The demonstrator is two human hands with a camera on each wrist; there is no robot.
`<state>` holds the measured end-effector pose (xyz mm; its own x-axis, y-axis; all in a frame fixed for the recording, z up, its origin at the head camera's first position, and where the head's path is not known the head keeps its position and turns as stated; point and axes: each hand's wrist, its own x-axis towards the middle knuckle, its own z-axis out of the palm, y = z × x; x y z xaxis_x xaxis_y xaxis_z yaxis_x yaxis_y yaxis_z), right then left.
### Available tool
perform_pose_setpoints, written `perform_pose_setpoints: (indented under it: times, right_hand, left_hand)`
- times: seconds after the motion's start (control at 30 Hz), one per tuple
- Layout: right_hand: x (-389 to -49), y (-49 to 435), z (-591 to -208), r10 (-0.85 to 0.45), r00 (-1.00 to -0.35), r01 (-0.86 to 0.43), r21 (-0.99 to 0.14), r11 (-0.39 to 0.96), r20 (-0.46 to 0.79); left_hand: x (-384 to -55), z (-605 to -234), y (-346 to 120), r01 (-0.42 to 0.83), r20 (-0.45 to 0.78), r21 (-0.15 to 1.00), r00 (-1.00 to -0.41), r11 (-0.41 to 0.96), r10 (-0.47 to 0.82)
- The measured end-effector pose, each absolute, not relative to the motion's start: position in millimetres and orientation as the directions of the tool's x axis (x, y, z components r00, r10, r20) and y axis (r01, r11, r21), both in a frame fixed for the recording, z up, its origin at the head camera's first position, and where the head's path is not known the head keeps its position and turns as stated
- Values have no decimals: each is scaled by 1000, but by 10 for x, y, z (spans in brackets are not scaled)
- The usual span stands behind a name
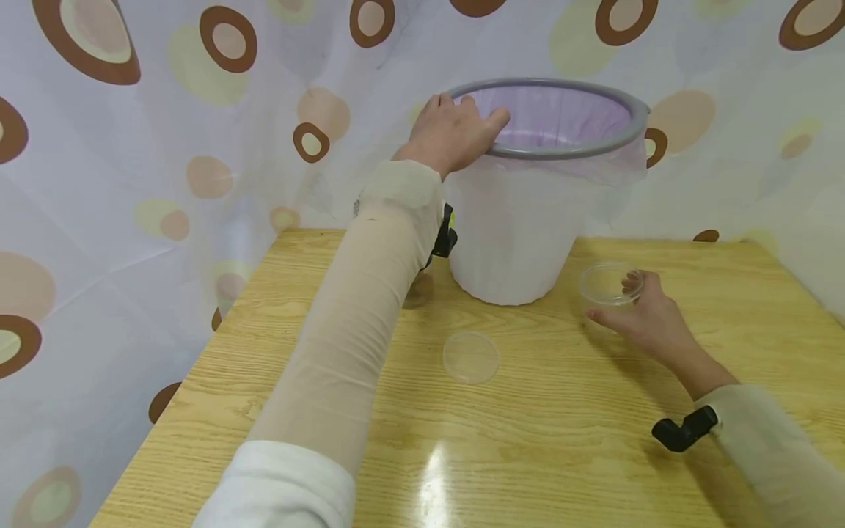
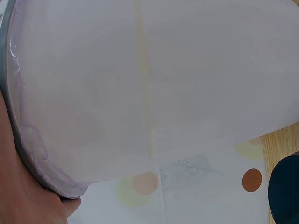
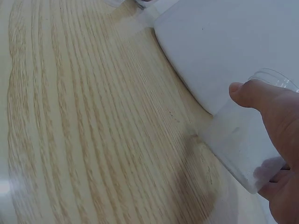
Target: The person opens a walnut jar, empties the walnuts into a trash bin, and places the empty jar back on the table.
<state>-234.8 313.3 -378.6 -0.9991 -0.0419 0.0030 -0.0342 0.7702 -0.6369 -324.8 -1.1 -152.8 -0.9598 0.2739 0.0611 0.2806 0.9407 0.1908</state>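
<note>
A white trash bin with a grey rim ring stands at the back of the table, lined with a thin purple bag. My left hand grips the rim at its left side; the left wrist view shows the bin's wall and part of the hand along the rim. To the bin's right, my right hand holds a clear plastic cup between thumb and fingers. The right wrist view shows the cup tilted. A clear round lid lies flat on the table.
Partly behind the left forearm is another clear container, mostly hidden. The wooden table reaches back to a patterned curtain. Black wrist-camera mounts stick out from both sleeves.
</note>
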Motion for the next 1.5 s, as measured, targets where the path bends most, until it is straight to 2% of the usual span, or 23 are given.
perform_pose_setpoints:
  times: [0.47,0.7,1.03,1.13,1.27,1.5]
  right_hand:
    - [-2296,3248,-3849,-93,-994,-29,-670,742,-61]
    - [-2297,3297,-3900,-122,-990,-34,-703,710,-75]
    - [-2285,3396,-3746,-152,-975,14,-725,688,-163]
    - [-2257,3399,-3633,-128,-982,1,-691,723,-136]
    - [-2226,3361,-3474,-111,-993,-59,-650,758,-40]
    - [-2142,3230,-3291,-122,-988,-152,-660,736,92]
  left_hand:
    - [-3267,-1518,24,266,55,226,-964,937,260]
    - [-3298,-1559,39,270,134,248,-961,930,242]
    - [-3290,-1750,-33,325,319,507,-931,799,177]
    - [-3271,-1778,-103,360,348,548,-919,755,186]
    - [-3230,-1803,-216,392,387,591,-905,706,178]
    - [-3141,-1933,-411,416,406,650,-897,636,173]
